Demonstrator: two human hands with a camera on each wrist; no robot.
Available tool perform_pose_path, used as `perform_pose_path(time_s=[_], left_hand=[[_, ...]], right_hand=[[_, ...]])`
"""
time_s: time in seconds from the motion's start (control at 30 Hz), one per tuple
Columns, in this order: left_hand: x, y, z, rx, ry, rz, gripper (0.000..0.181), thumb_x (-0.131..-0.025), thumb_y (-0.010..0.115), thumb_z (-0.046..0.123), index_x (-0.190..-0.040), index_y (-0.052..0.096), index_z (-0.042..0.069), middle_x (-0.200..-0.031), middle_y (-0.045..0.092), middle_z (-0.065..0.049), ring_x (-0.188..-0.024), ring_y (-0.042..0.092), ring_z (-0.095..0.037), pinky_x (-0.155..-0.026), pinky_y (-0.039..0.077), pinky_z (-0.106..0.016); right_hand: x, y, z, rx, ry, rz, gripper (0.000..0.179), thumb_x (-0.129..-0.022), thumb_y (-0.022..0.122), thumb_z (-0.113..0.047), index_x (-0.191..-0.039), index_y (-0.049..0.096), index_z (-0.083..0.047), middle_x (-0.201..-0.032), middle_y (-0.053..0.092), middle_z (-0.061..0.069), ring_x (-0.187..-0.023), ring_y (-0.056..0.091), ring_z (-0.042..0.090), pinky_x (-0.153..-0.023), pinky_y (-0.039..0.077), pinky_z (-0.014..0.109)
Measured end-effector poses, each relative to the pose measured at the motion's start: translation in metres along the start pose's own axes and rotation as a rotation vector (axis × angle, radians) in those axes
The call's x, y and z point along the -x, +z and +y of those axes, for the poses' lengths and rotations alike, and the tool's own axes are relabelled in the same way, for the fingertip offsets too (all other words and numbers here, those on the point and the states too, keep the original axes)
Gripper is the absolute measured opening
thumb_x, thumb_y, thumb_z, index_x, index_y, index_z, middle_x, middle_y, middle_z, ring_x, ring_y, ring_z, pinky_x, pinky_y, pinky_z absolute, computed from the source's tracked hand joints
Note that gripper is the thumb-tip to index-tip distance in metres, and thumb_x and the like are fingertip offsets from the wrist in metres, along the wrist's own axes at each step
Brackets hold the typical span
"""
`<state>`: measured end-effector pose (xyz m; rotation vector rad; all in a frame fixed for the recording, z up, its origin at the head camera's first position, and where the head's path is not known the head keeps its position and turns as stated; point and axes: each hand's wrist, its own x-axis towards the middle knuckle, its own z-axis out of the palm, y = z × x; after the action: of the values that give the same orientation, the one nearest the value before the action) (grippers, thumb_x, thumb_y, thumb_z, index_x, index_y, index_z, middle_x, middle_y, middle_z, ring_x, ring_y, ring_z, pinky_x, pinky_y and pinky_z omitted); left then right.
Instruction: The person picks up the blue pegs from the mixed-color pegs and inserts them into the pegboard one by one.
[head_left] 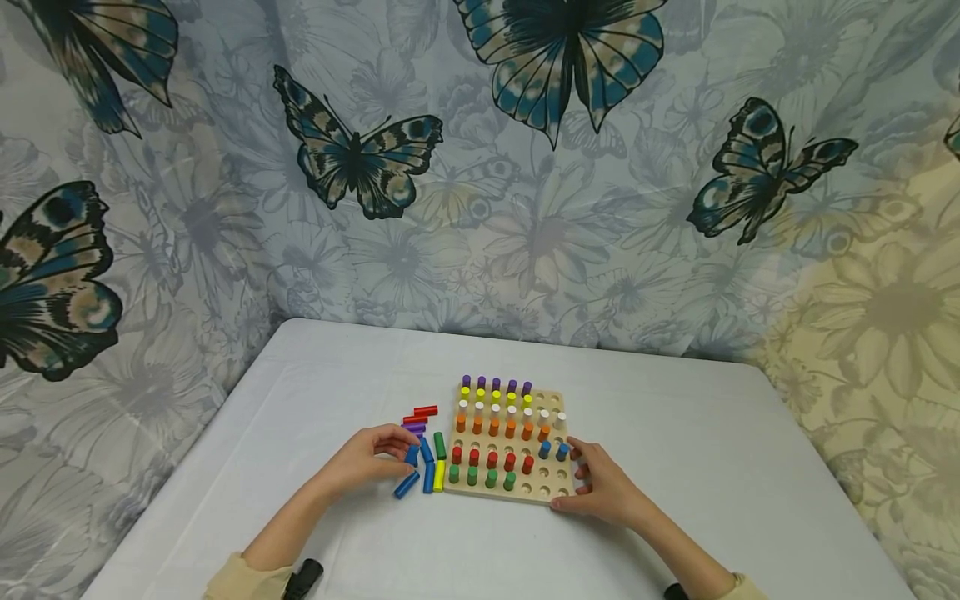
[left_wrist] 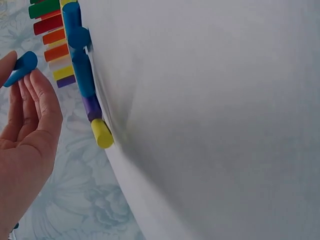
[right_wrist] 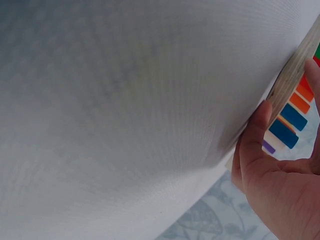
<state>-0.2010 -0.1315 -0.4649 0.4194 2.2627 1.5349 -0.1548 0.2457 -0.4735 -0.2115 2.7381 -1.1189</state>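
Observation:
My left hand (head_left: 377, 456) pinches a blue peg (left_wrist: 24, 67) between thumb and fingers, above the table left of the board. Under and beside it lie more blue pegs (head_left: 407, 485), a green peg (head_left: 439, 446) and a yellow peg (head_left: 438, 477). The wooden pegboard (head_left: 536, 492) carries rows of upright purple, yellow, white, orange, red and green pegs. Two blue pegs (head_left: 553, 451) stand at the right end of their row. At the board's right front corner my right hand (head_left: 600, 486) grips the edge, thumb at the front and fingers along the right side.
Red pegs (head_left: 426, 411) and purple pegs (head_left: 414, 428) lie loose beyond the left hand. Everything rests on a white-covered table (head_left: 360, 358). A butterfly-patterned cloth (head_left: 525, 250) hangs behind it and at the sides.

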Motion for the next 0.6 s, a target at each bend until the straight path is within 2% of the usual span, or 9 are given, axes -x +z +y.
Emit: perform_pose_path(time_s=[0.1, 0.33, 0.6], left_hand=[[-0.002, 0.004, 0.004, 0.013, 0.007, 0.011, 0.035, -0.076, 0.075, 0.014, -0.108, 0.062, 0.010, -0.099, 0.061, -0.005, -0.088, 0.054, -0.020, -0.078, 0.047, -0.030], [-0.010, 0.012, 0.007, 0.032, 0.069, -0.003, 0.033, -0.076, 0.074, 0.012, -0.105, 0.060, 0.007, -0.094, 0.060, -0.005, -0.088, 0.054, -0.020, -0.078, 0.047, -0.029], [-0.020, 0.020, 0.010, 0.066, 0.067, -0.005, 0.034, -0.075, 0.076, 0.014, -0.104, 0.059, 0.006, -0.097, 0.059, -0.005, -0.090, 0.054, -0.021, -0.079, 0.047, -0.030]], right_hand=[[0.000, 0.000, 0.000, -0.003, 0.008, 0.002, 0.097, -0.063, 0.084, -0.031, -0.137, 0.032, 0.003, -0.112, 0.044, 0.009, -0.086, 0.043, 0.018, -0.065, 0.048, 0.022], [0.000, 0.000, 0.002, -0.007, -0.003, 0.004, 0.097, -0.063, 0.084, -0.031, -0.137, 0.032, 0.003, -0.112, 0.044, 0.009, -0.086, 0.043, 0.018, -0.065, 0.048, 0.022], [-0.001, 0.000, 0.003, -0.009, -0.016, -0.001, 0.097, -0.064, 0.084, -0.031, -0.138, 0.032, 0.003, -0.112, 0.044, 0.010, -0.086, 0.043, 0.019, -0.065, 0.048, 0.022]])
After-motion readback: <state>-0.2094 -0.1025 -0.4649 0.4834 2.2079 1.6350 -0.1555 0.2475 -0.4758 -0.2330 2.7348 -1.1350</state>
